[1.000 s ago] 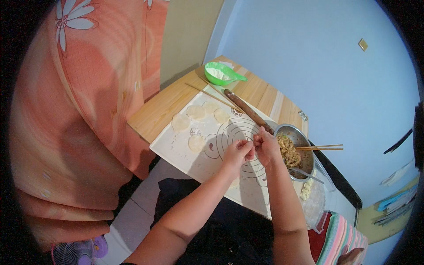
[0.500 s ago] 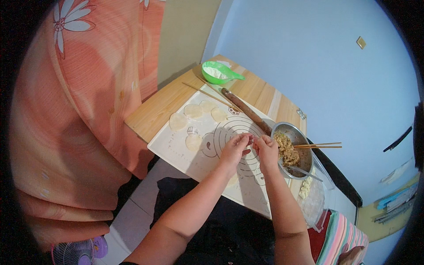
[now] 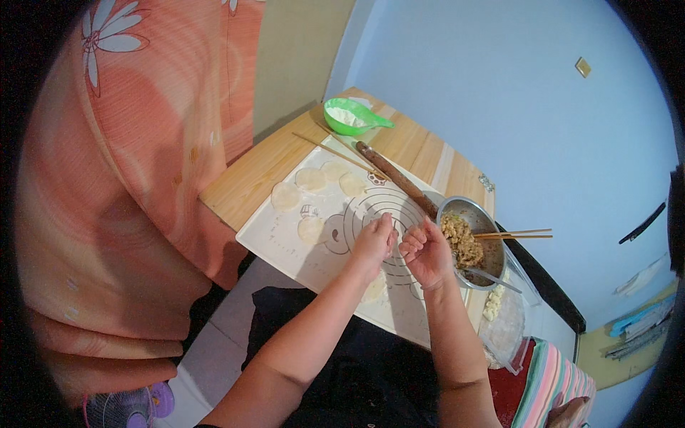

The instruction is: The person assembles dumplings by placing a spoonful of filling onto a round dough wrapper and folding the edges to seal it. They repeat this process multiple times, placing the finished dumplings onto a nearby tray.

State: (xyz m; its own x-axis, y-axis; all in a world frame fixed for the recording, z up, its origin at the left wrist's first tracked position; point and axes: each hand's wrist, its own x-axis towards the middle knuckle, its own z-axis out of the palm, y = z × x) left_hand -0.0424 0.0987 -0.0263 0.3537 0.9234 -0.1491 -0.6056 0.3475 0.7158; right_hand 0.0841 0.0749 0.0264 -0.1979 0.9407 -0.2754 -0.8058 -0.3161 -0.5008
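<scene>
Over the printed circles of a white kneading mat, my left hand is closed, with its fingers curled inward. Whatever it holds is hidden by the fingers. Just to its right, a small gap away, my right hand is curled into a loose fist, palm partly showing, and nothing is visible in it. Several thin round dough wrappers lie flat on the mat to the left. Beside my right hand stands a metal bowl of chunky brownish filling, with a pair of chopsticks and a spoon in it.
A dark rolling pin lies across the mat's far edge, near loose thin wooden sticks. Farther back, a green scoop of white flour rests on the wooden table. An orange curtain hangs at left; a plastic-covered container stands at right.
My hands, which were together at the fingertips, have come apart. The right one has turned, its fingers curling and more of its palm showing. Things on the table have stayed put.
</scene>
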